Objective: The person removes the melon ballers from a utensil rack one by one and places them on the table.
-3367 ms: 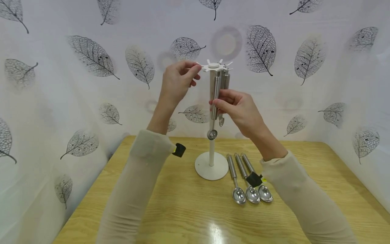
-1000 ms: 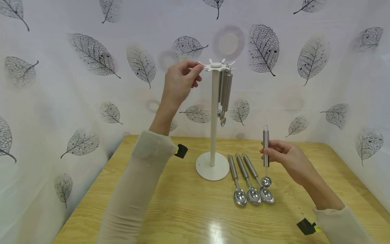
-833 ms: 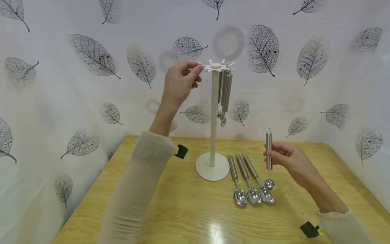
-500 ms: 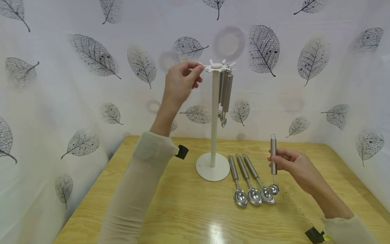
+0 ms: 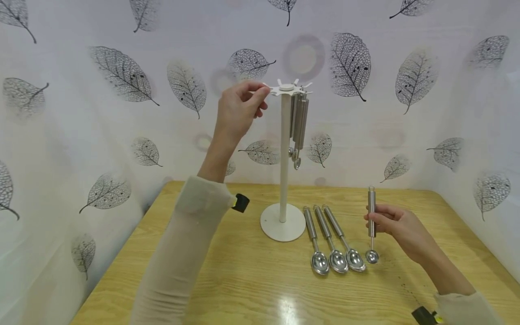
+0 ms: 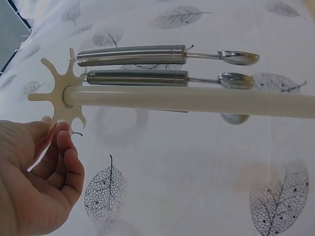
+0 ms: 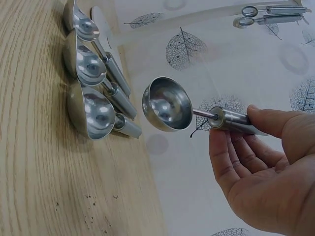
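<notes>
In the head view my left hand (image 5: 239,108) pinches one arm of the white, star-shaped top of a utensil stand (image 5: 283,180). The left wrist view shows thumb and fingers meeting at that arm. Steel scoops (image 5: 300,122) hang from the far right side of the stand; one is mostly behind the post in the left wrist view. My right hand (image 5: 406,230) holds a round-bowled steel scoop (image 5: 371,216) by its handle, upright with the bowl down. In the right wrist view its bowl (image 7: 167,104) looks clean, apart from the scoops on the table.
Three larger steel scoops with oval bowls (image 5: 338,261) lie side by side on the wooden table (image 5: 243,280), right of the stand's round base. Small dark specks (image 7: 91,206) mark the table near my right hand. A leaf-patterned curtain (image 5: 122,135) surrounds the table.
My right hand, earlier at the scoop near the stand's post, has carried it right and down beside the lying scoops, and lowered it further. My left hand has stayed at the stand's top.
</notes>
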A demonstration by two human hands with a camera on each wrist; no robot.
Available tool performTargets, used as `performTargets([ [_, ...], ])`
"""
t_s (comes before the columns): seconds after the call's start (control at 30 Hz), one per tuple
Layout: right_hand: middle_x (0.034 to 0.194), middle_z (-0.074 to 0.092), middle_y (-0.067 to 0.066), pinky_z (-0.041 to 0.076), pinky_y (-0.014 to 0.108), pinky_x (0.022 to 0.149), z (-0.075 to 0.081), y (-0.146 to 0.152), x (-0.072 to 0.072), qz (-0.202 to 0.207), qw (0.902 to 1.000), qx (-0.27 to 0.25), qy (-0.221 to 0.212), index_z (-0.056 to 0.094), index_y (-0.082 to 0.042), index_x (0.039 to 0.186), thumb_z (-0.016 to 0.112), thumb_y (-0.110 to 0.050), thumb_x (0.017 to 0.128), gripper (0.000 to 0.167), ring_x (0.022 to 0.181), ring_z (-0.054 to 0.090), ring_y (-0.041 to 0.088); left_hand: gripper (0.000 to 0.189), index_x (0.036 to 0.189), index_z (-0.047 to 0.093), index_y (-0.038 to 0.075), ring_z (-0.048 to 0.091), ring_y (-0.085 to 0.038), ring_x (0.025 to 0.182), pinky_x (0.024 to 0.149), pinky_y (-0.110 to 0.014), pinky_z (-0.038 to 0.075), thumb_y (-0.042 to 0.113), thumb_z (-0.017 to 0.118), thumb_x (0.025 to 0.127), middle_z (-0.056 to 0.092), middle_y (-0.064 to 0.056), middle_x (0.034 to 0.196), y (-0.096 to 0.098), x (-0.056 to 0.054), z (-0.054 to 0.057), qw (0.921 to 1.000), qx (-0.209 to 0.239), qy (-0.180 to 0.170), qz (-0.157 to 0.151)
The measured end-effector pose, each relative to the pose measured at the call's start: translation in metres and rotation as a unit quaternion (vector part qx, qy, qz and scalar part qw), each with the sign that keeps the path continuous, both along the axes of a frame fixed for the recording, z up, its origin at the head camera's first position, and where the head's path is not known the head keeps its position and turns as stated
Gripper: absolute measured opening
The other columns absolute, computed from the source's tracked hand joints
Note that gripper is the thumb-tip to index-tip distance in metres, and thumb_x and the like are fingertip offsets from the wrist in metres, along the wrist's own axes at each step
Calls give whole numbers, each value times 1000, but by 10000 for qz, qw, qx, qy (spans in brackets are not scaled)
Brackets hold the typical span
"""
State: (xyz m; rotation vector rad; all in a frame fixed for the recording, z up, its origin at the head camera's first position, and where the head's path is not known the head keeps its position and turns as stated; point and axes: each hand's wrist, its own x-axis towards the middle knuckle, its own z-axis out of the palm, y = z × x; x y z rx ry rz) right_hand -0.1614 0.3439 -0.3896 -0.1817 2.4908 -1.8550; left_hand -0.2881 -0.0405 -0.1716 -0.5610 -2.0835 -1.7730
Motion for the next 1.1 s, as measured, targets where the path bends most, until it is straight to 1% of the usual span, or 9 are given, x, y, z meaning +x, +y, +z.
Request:
performTargets([
  [0.13,112,74,-6,55,20,89,-4,3,0,-68,9998,30,-165,64,1,134,60,-15,111,29,97,74,20,20,114,76,1,62,-17,67,68,-25,56,18,72,104,70,-7,80,0,0,0,10000,8,22,-2],
  [0.3,109,74,-6,57,21,87,-8,6,1,-155,9994,67,-289,61,9,135,60,-15,110,34,96,74,20,19,114,76,2,62,-16,67,67,-25,56,18,72,104,70,-7,81,0,0,0,10000,37,10,-42],
  [0.4,109,75,-6,57,21,87,-11,7,1,-149,9993,20,-339,62,9,135,60,-13,110,33,95,74,20,18,113,76,3,63,-18,68,67,-25,56,18,72,104,70,-7,81,0,0,0,10000,50,-27,-42],
  [0.5,110,74,-5,57,21,87,-15,8,1,-110,9991,48,-418,61,10,136,61,-14,110,35,98,74,20,18,113,76,3,63,-20,70,67,-25,56,18,72,104,70,-8,81,0,0,0,10000,74,-49,-45],
  [0.7,115,74,0,56,20,88,-21,10,2,-144,9977,188,-630,49,18,143,60,-18,111,49,100,73,21,17,113,76,3,64,-25,72,66,-25,55,17,72,104,70,-8,81,0,0,-1,9999,94,-30,-75],
  [0.87,119,73,7,57,22,88,-25,13,1,-143,9970,230,-731,45,20,145,59,-18,111,53,100,73,22,17,113,76,3,64,-29,75,66,-25,54,17,72,104,70,-8,81,-1,1,-1,9999,95,-30,-48],
  [1.0,120,73,12,58,25,87,-29,15,1,-125,9966,244,-774,43,22,146,58,-19,112,55,100,72,19,18,113,76,2,63,-24,72,66,-25,54,17,72,104,69,-8,80,-1,1,-1,9999,105,-15,-65],
  [1.1,119,73,11,60,26,86,-32,17,-1,-137,9968,178,-767,42,23,145,58,-17,112,54,99,72,16,18,113,76,2,62,-19,69,66,-25,54,17,72,104,69,-8,80,0,1,-1,9999,120,-6,-82],
])
